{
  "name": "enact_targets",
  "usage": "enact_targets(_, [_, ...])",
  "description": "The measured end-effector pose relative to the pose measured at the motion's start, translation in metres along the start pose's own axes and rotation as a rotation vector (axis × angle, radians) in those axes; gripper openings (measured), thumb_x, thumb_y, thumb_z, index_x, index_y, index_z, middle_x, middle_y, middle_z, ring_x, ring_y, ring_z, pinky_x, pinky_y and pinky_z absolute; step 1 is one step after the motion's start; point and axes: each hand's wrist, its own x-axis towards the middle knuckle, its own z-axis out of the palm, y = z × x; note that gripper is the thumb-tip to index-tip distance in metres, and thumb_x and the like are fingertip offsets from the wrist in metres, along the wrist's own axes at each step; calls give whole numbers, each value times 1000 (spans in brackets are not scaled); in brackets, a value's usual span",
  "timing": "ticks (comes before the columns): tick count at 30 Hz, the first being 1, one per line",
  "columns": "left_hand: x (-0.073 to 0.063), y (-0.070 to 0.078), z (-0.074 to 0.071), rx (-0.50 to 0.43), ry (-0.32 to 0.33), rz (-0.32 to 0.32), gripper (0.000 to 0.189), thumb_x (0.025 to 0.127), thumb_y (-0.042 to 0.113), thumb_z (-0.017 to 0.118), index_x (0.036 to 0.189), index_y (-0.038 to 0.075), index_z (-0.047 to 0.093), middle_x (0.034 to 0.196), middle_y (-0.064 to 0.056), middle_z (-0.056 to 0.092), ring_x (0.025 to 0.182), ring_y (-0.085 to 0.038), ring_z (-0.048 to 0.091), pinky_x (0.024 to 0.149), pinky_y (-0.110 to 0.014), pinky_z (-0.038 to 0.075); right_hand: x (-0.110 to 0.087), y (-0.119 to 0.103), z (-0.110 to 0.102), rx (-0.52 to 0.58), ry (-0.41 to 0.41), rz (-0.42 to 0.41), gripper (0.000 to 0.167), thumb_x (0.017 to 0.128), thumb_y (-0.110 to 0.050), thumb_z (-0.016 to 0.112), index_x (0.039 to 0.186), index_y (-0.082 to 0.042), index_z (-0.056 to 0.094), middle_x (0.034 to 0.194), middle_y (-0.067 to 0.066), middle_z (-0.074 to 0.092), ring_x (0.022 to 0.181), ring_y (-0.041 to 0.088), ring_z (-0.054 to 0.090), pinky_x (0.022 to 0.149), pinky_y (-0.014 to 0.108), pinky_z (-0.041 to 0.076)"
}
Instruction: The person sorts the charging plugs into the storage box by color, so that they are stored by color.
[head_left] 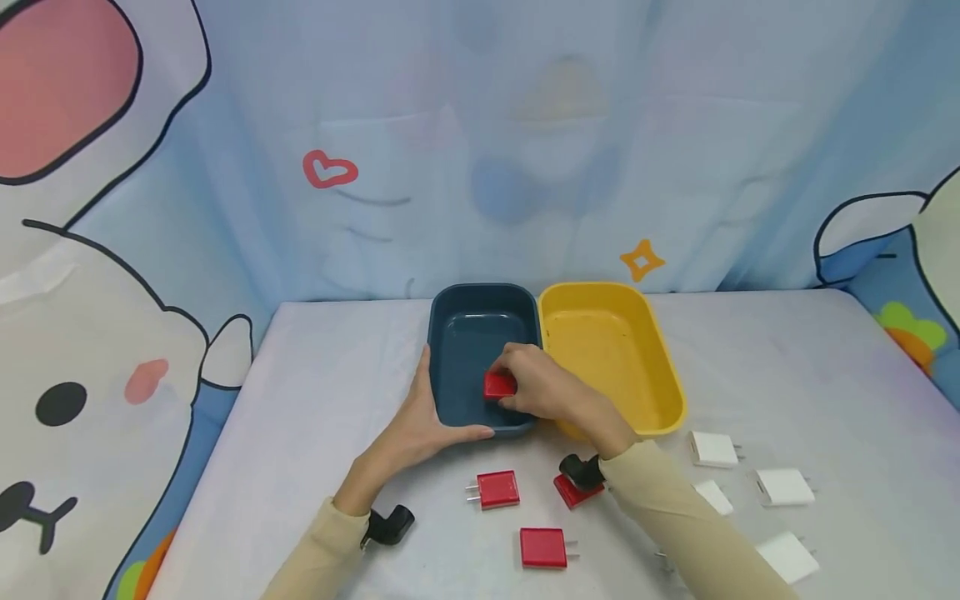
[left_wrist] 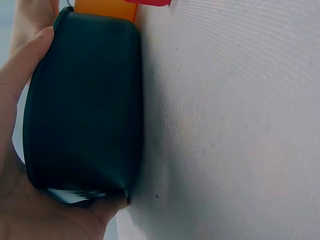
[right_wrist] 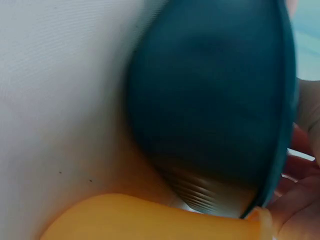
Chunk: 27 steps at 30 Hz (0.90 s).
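Observation:
My left hand (head_left: 411,421) rests on the near left corner of a dark blue bin (head_left: 447,333), its thumb straight along the front rim and its fingers straight along the left side. Inside that bin, my right hand (head_left: 536,382) pinches a red plug adapter (head_left: 497,386) by its right side. Whether the adapter touches the bin's floor I cannot tell. In the left wrist view, the thumb (left_wrist: 31,56) presses against the bin's rim. The bin's wall (right_wrist: 210,95) hides the adapter in the right wrist view, where part of the right hand (right_wrist: 302,190) shows past the rim.
A yellow bin (head_left: 600,333) stands against the blue bin's right side. Nearer me lie red adapters (head_left: 498,490), one (head_left: 576,492) partly behind the right wrist camera. Several white adapters (head_left: 714,449) lie at right, some partly covered by my right sleeve. A printed curtain (head_left: 450,167) hangs behind the table.

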Motion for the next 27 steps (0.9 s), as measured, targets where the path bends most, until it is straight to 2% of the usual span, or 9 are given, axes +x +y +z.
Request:
enact_targets(9, [-2, 0, 0, -8, 11, -6, 140, 78, 45, 92, 167, 13, -11, 176, -9, -1, 160, -33, 8, 124, -62, 22, 6, -6, 9, -92, -49, 21, 44, 84, -8, 89, 121, 5, 70, 109, 14, 66, 97, 26, 62, 87, 36, 62])
enact_targets(17, [-2, -1, 2, -6, 3, -10, 140, 78, 45, 91, 167, 12, -12, 176, -11, -1, 160, -34, 9, 124, -62, 22, 3, -3, 13, -173, -39, -26, 34, 82, -3, 89, 109, 6, 71, 92, 11, 66, 82, 22, 60, 79, 32, 62])
enact_targets(22, [-1, -1, 1, -5, 9, -12, 139, 78, 42, 91, 167, 13, -12, 176, -10, -1, 160, -33, 8, 124, -61, 22, 4, -3, 15, -203, -20, -52, 31, 82, -1, 88, 106, 7, 71, 93, 13, 67, 81, 23, 61, 79, 32, 62])
enact_targets(27, [-1, -2, 1, 1, 12, -9, 139, 79, 41, 91, 167, 14, -12, 176, -8, -2, 160, -31, 8, 125, -60, 22, 2, -4, 14, -188, -20, -47, 37, 82, -5, 89, 112, 7, 71, 98, 13, 67, 85, 23, 62, 81, 33, 63])
